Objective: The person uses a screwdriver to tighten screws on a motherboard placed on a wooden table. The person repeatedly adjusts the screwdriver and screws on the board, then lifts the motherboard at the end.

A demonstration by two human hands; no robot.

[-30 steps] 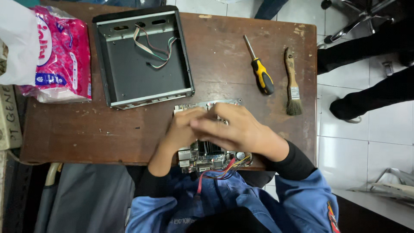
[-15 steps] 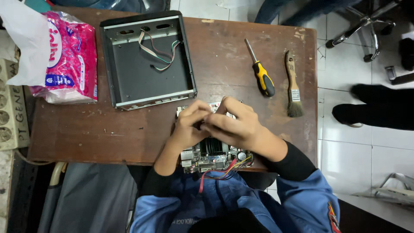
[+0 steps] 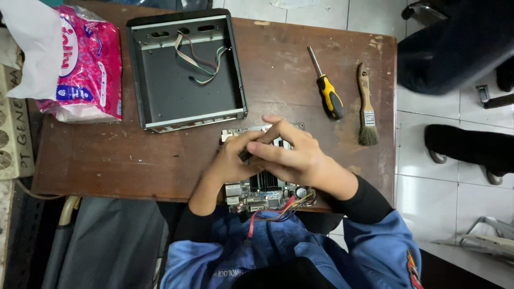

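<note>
Head view looks down on a brown table (image 3: 134, 160) where both hands meet over a circuit board (image 3: 265, 192) at the near edge. Left hand (image 3: 230, 160) and right hand (image 3: 292, 155) pinch a small dark part (image 3: 246, 156) between fingertips, covering most of the board. Behind lies an open black metal case (image 3: 184, 75); a pink packet (image 3: 88, 64) sits left, a screwdriver (image 3: 326, 85) and brush (image 3: 365, 107) right.
</note>
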